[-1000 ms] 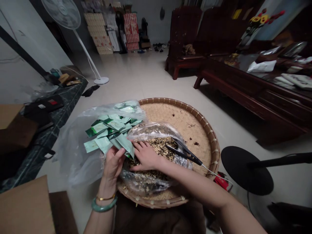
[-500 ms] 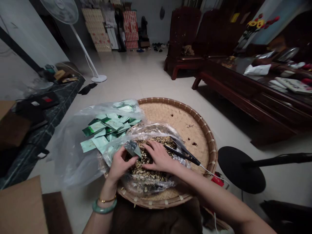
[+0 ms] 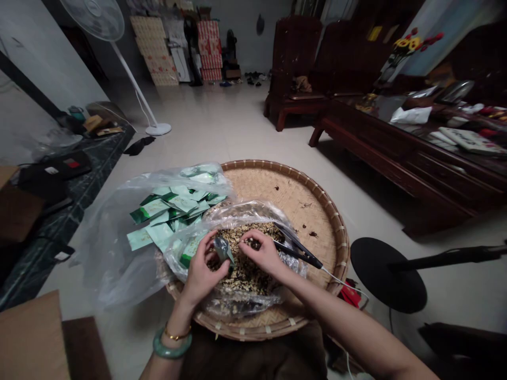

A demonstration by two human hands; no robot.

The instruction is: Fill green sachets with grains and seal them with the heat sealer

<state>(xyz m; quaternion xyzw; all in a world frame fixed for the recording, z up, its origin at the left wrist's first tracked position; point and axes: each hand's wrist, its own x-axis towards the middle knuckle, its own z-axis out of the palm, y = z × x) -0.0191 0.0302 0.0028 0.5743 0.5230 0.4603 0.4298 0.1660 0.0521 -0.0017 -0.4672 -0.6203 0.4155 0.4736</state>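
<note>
My left hand pinches a small green foil sachet and holds it open over a clear plastic bag of dried loose bits. My right hand is closed in a pinch on some of those dried bits, just to the right of the sachet's mouth. Both hands hover above the bag, which lies in a round woven bamboo tray. A second clear bag with several green sachets lies at the tray's left side. Dark tongs rest on the bag to the right of my right hand.
A standing fan and a dark counter with clutter are to the left. Cardboard sits at the bottom left. A dark wooden bench and table run along the right. A black round stand base is beside the tray.
My left hand took one sachet out of the pile and brought it over the dried bits. My right hand lifted from lying flat on the bits into a pinch by the sachet.
</note>
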